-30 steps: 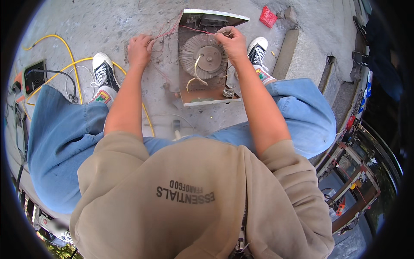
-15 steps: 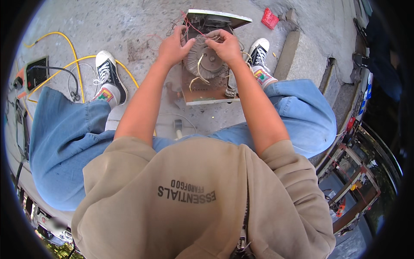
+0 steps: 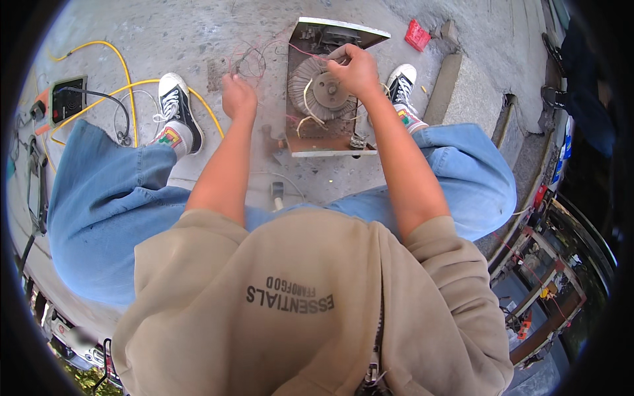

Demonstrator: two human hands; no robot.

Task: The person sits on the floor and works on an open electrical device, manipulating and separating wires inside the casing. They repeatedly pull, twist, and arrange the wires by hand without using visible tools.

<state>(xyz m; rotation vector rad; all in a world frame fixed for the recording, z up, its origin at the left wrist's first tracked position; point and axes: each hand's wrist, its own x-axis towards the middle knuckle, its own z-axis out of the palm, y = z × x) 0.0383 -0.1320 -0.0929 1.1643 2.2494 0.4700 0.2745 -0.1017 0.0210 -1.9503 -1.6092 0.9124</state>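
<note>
Between my feet a rusty open metal chassis (image 3: 330,144) with white edge panels holds a large round wound coil (image 3: 326,92). Pale loose wires (image 3: 307,99) curl over its face. My right hand (image 3: 356,71) is above the coil's upper edge, its fingers pinched on a thin red wire (image 3: 304,51). That wire runs left into a tangle of thin red and dark wires (image 3: 249,61) over the concrete. At the tangle's lower end is my left hand (image 3: 239,98), fingers curled closed on the wires; its fingertips are slightly blurred.
A yellow cable (image 3: 125,72) loops over the ground at left beside a black-faced box (image 3: 68,100). A hammer-like tool (image 3: 277,193) lies near my lap. A red crumpled packet (image 3: 416,35) and a concrete block (image 3: 452,86) are at right.
My left hand has moved left and down, away from the coil, and the wire tangle now spreads left of the chassis. My right hand stays above the coil.
</note>
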